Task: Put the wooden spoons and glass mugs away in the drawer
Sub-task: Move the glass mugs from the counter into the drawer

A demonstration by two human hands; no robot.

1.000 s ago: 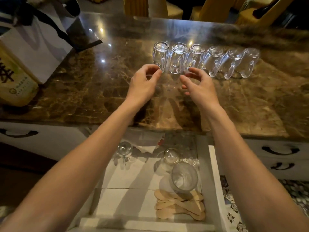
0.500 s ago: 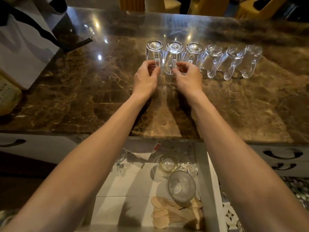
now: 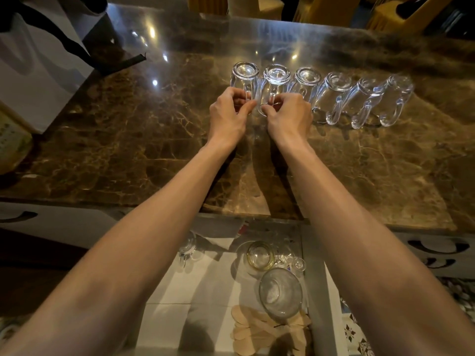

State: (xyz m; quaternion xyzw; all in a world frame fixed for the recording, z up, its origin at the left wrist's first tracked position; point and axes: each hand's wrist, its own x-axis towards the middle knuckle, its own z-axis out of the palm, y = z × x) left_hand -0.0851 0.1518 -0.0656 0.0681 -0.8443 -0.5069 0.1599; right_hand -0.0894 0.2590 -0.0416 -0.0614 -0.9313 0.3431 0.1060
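Several clear glass mugs stand upside down in a row on the brown marble counter [image 3: 128, 140]. My left hand [image 3: 227, 116] is closed on the handle of the leftmost mug [image 3: 244, 75]. My right hand [image 3: 289, 118] is closed on the handle of the second mug [image 3: 276, 78]. Below the counter the open white drawer [image 3: 314, 278] holds a bundle of wooden spoons [image 3: 254, 330] at the near right, with an upturned glass [image 3: 280, 292] over it and other small glassware [image 3: 259, 255] further in.
A white paper bag with black handles [image 3: 38, 68] stands at the counter's left end, with a yellowish package [image 3: 12, 140] beside it. Shut drawers with dark handles [image 3: 437, 246] flank the open one. Yellow chairs [image 3: 385, 14] stand beyond the counter.
Both hands have reached forward from just short of the mug row and closed on the handles of the two leftmost mugs. The mugs stay on the counter.
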